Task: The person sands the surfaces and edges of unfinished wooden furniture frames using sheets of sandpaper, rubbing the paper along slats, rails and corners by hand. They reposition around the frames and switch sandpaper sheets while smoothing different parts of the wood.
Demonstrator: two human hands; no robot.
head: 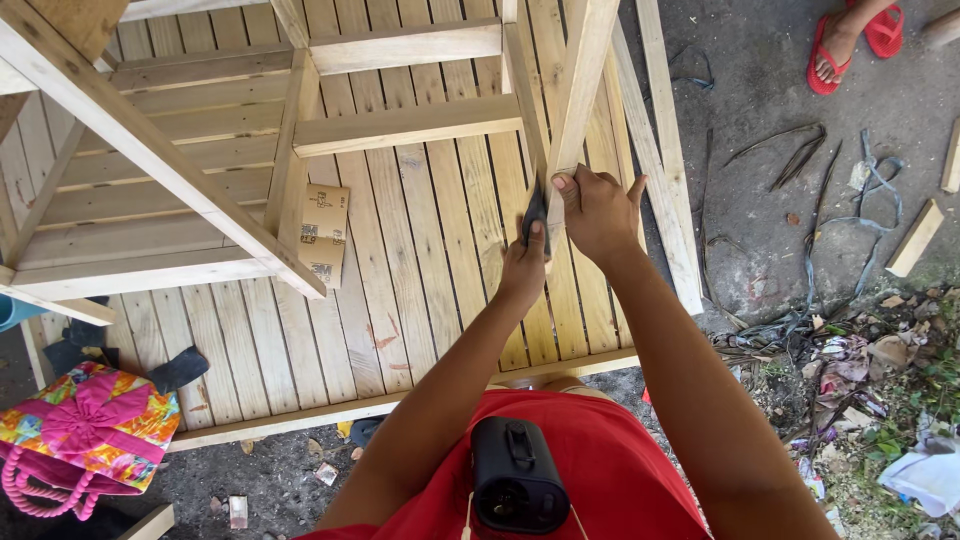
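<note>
My right hand [600,210] grips a slanted pale wooden post [583,70] of an unpainted timber frame that rises toward the top of the view. My left hand [525,262] presses a small dark piece, likely sandpaper [535,212], against the left face of the same post, just below and beside my right thumb. Both forearms reach up from my red shirt at the bottom edge. Under the post lies a slatted wooden panel [420,270].
A small cardboard box [324,232] rests on the slats under a diagonal beam [150,150]. A colourful bag with pink handles [85,425] lies at lower left. Loose wood offcuts [915,238], straps and litter cover the ground at right. Another person's foot in a red sandal [830,50] stands at top right.
</note>
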